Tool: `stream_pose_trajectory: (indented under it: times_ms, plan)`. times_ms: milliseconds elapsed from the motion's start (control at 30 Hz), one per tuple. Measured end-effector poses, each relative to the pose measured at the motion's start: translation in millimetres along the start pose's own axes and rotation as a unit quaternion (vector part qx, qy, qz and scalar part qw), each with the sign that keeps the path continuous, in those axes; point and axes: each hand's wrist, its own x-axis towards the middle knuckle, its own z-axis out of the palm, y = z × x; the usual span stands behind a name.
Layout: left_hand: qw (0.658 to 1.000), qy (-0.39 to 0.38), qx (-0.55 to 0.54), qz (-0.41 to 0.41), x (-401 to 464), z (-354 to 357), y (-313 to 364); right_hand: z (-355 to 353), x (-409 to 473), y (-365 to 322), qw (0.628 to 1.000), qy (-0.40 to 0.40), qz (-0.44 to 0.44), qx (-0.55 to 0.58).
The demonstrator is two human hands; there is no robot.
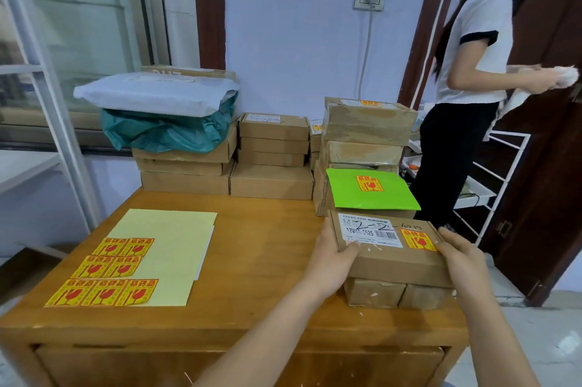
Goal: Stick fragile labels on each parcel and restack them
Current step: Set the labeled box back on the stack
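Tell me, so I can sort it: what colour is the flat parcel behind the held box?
Bright green, head view.

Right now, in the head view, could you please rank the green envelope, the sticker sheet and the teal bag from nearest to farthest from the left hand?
1. Green envelope, just beyond the left hand, to its right.
2. Sticker sheet, left across the table.
3. Teal bag, far back left on stacked boxes.

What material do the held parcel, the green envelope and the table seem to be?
Held parcel: brown cardboard, matte, with folded flap edges. Green envelope: probably plastic film, as it shines slightly. Table: wood or wood veneer, orange-brown, glossy finish.
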Motion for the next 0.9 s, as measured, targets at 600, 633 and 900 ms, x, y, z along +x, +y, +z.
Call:
stream_pose_trajectory:
  times_ms: [600,633,900]
  plan:
    - [0.998,-0.006,0.063,-0.027,1,-25,-1,56,-27,-24,0.901,0.044,-0.268,-0.337]
    - [0.997,0.004,0.075,-0.027,2,-30,-2,64,-31,-27,0.900,0.029,-0.287,-0.327]
    - [0.974,0.121,0.193,0.007,4,-81,-6,141,-60,-59,0.911,-0.143,-0.314,-0.227]
